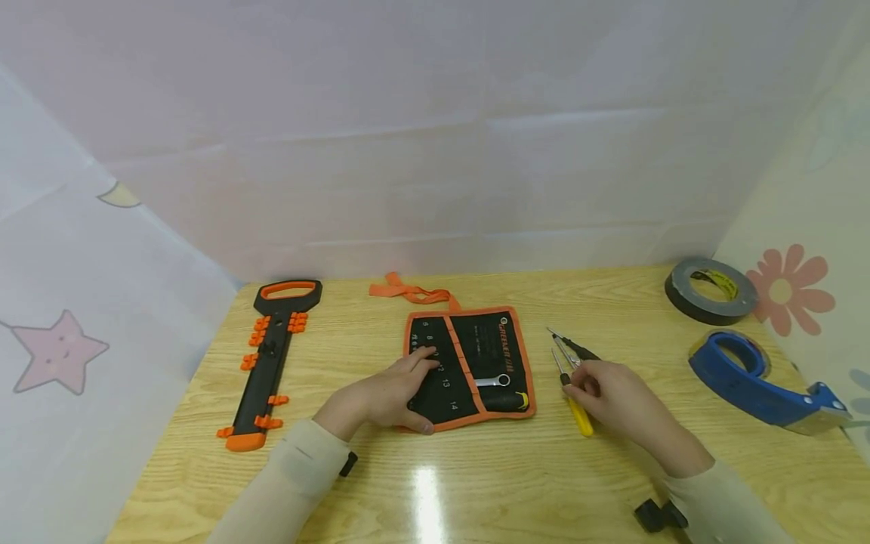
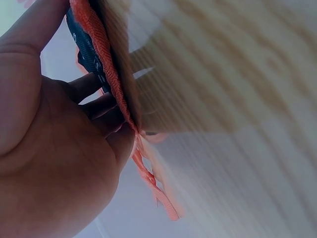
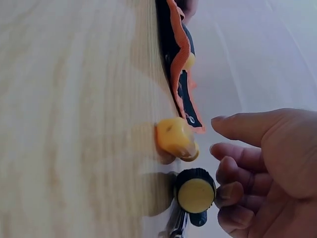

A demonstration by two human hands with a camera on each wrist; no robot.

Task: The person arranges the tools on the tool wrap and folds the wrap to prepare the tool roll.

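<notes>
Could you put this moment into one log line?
left hand: rests on tool pouch | right hand: touching screwdrivers

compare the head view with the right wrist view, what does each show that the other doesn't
Only the head view shows the left hand pressing on the tool pouch, the orange rack, the tape roll and the blue dispenser. Only the right wrist view shows the screwdrivers' butt ends. Both show the right hand, the yellow screwdriver, the pouch and the table.
</notes>
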